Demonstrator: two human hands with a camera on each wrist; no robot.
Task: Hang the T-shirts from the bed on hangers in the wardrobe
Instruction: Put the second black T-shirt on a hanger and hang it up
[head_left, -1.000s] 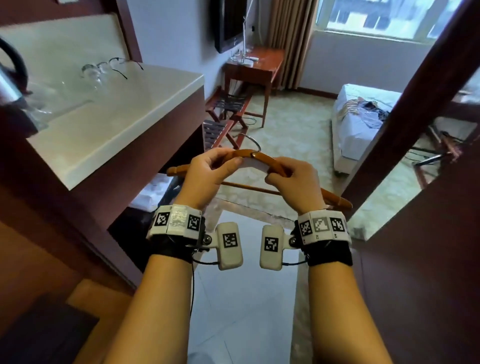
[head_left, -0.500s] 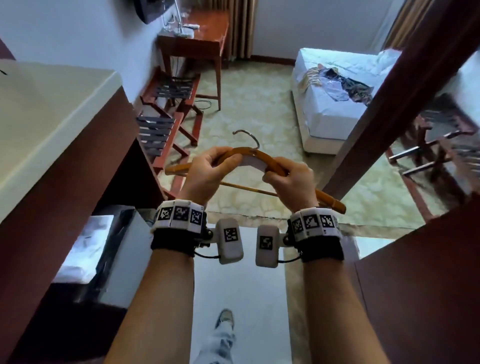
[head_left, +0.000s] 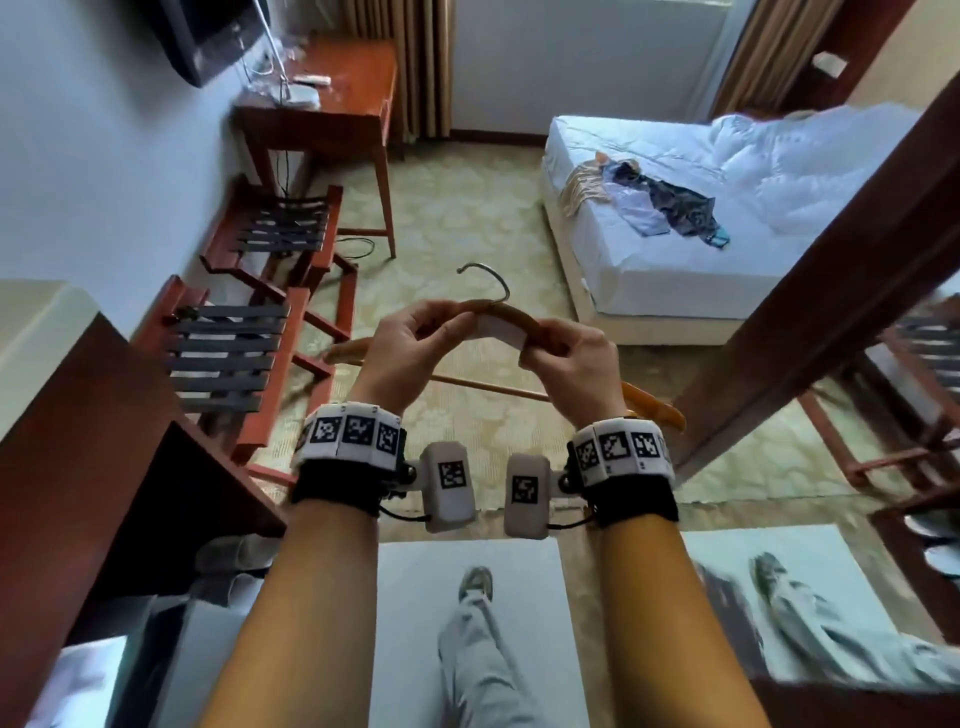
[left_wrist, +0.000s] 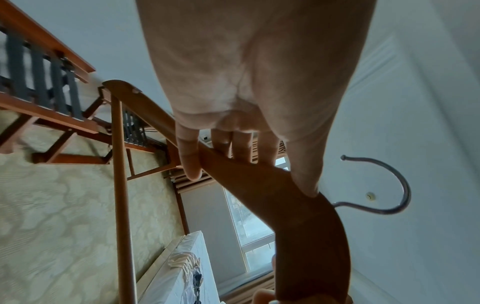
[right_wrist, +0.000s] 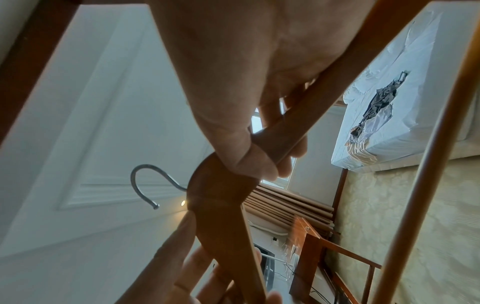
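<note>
Both hands hold one wooden hanger (head_left: 511, 319) level: left hand (head_left: 402, 351) and right hand (head_left: 571, 358) each grip a shoulder beside the hook, likely for carrying. T-shirts (head_left: 649, 200) lie on the bed (head_left: 701, 270), well apart.

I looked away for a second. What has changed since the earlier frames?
The person has walked toward the bed: the counter slid out of view, and the clothes loom nearer. Unchanged: left hand and right hand both still grip the wooden hanger, hook pointing forward.
</note>
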